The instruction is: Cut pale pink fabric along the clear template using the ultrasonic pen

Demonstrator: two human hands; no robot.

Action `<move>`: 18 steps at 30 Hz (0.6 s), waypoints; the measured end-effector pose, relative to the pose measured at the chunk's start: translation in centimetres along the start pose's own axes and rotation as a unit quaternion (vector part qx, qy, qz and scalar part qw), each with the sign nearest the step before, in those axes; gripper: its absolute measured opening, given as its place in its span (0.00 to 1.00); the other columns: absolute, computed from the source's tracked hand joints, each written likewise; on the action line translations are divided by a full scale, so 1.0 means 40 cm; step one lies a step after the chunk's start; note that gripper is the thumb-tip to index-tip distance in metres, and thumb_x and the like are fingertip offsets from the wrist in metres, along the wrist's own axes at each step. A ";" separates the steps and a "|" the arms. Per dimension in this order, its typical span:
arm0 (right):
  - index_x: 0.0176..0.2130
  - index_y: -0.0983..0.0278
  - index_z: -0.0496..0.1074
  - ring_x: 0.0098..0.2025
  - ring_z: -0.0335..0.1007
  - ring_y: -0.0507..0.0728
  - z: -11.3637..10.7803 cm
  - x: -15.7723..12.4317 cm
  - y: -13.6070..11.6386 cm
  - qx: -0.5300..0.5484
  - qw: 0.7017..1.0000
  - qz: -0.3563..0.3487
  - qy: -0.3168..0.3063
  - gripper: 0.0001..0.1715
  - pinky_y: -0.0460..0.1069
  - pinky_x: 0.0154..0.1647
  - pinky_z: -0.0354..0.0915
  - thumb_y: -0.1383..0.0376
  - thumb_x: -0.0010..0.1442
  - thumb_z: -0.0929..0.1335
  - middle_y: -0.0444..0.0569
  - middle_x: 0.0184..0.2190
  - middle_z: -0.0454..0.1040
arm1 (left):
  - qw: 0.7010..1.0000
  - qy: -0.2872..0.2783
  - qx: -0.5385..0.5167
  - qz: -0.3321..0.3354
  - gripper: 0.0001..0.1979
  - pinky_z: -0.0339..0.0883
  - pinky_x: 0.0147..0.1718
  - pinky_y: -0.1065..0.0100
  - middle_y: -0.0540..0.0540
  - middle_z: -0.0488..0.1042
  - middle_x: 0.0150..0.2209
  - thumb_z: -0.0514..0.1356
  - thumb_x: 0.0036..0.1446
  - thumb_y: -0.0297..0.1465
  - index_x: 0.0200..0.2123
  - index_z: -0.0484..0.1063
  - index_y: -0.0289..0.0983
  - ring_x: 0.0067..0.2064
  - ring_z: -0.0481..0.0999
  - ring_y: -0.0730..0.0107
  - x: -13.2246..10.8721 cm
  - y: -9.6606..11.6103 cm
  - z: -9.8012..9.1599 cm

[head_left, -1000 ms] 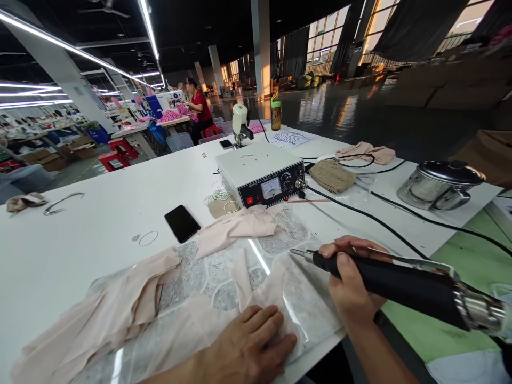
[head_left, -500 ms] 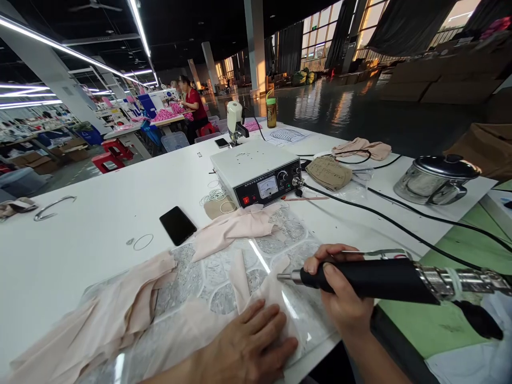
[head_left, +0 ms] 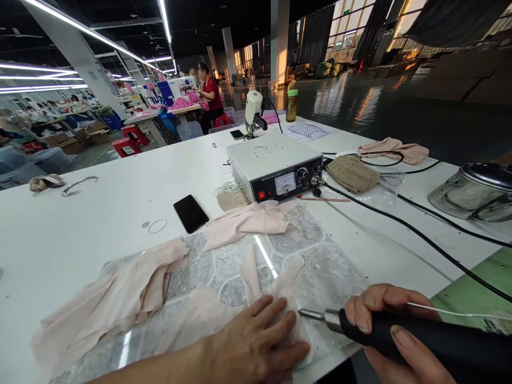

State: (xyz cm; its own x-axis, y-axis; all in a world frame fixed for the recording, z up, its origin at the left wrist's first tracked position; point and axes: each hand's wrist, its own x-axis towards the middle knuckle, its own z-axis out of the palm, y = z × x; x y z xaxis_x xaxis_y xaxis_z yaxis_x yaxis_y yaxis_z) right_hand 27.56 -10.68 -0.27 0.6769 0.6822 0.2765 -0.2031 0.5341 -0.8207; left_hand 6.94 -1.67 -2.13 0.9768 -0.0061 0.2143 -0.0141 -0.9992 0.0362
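Observation:
My left hand (head_left: 260, 338) lies flat with fingers apart, pressing a pale pink fabric piece (head_left: 286, 280) onto a clear patterned plastic sheet (head_left: 332, 272). My right hand (head_left: 394, 320) is wrapped round a black handheld ultrasonic welding tool (head_left: 436, 341). Its narrow metal tip points left and meets the fabric's edge, just beside my left fingers; whether it presses down I cannot tell. A narrow fabric strip (head_left: 250, 274) lies left of that piece. On the sheet's left rests a stack of pink fabric (head_left: 120, 293), and another fabric bundle (head_left: 250, 224) lies at its far edge.
Behind the sheet stands a generator box (head_left: 280, 170) with a dial, its black cable (head_left: 380, 218) running right. A phone (head_left: 191, 213) lies to its left. A lidded glass pot (head_left: 472, 192) is at the right, a bottle (head_left: 292, 104) at the back. A person in red (head_left: 210, 96) sits farther off.
The tool tip has moved down along the fabric's right edge, toward me. My left hand stays flat on the fabric. The view has swung a little to the left.

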 end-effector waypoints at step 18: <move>0.37 0.59 0.70 0.22 0.64 0.52 -0.009 -0.023 0.013 -0.038 0.998 -0.025 -0.031 0.07 0.51 0.22 0.70 0.61 0.57 0.70 0.44 0.27 0.66 | 1.000 0.008 0.002 0.000 0.18 0.66 0.52 0.57 0.41 0.70 0.55 0.55 0.68 0.42 0.57 0.68 0.41 0.58 0.68 0.52 0.002 -0.002 0.002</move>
State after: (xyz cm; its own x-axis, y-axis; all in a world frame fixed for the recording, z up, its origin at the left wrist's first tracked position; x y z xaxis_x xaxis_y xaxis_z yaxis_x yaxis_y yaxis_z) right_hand 27.10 -11.21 -1.15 0.6392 0.6868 0.3460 -0.1139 0.5295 -0.8406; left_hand 7.05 -1.60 -2.18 0.9731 -0.0051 0.2303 -0.0129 -0.9994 0.0326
